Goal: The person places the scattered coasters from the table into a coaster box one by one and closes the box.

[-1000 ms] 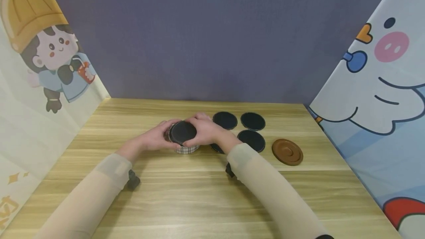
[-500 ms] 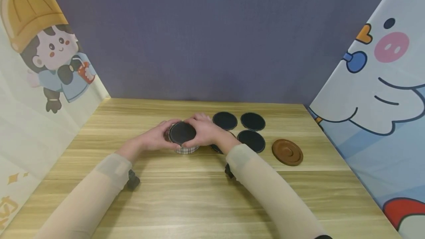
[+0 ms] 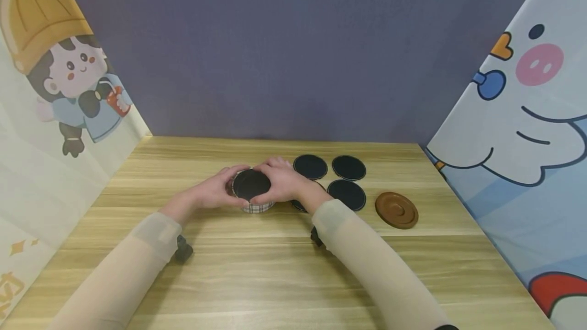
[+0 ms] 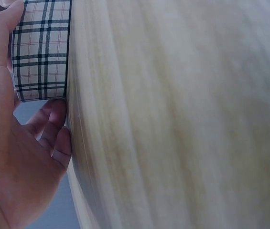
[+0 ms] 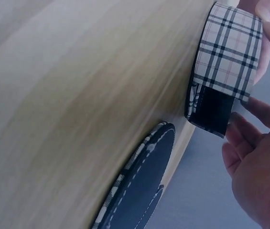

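The left hand (image 3: pixel 212 193) and right hand (image 3: pixel 279 182) curl round a plaid holder (image 3: pixel 258 207) standing on the bench (image 3: pixel 275 269), a black coaster (image 3: pixel 250 184) on top. More coasters (image 3: pixel 349 167) lie just right, near a brown lid (image 3: pixel 396 210).

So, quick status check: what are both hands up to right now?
Left hand and right hand both grip the plaid holder, dark coaster on top. Four loose coasters and brown lid to its right. Nothing blocking.
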A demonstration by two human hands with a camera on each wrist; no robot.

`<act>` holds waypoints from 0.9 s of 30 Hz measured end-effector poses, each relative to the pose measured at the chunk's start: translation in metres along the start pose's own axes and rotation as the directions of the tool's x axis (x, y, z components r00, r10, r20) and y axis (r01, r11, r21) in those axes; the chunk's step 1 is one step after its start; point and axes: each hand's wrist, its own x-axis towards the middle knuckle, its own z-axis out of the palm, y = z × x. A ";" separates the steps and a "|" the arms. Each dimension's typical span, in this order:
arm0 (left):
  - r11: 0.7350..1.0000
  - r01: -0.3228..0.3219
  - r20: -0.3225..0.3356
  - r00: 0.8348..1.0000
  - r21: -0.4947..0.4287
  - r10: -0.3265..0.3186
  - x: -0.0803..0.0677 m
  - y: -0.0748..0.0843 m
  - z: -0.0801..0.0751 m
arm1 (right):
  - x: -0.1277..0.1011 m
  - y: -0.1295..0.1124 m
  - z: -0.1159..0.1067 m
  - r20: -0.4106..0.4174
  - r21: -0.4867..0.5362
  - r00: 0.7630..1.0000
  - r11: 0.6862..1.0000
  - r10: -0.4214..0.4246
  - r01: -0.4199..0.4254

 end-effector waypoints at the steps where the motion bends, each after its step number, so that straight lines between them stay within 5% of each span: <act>1: 1.000 -0.003 -0.003 1.000 0.008 0.004 0.000 0.000 0.000 | 0.000 0.000 0.000 0.000 0.002 1.000 1.000 -0.001 0.001; 12: 1.000 -0.005 -0.011 1.000 0.023 0.006 0.000 0.000 0.000 | -0.015 0.016 -0.007 0.005 0.052 0.999 0.997 0.050 -0.050; 27: 1.000 -0.008 -0.028 1.000 0.030 0.009 0.001 0.000 0.002 | -0.073 0.059 -0.027 0.061 0.116 0.997 0.992 0.041 -0.047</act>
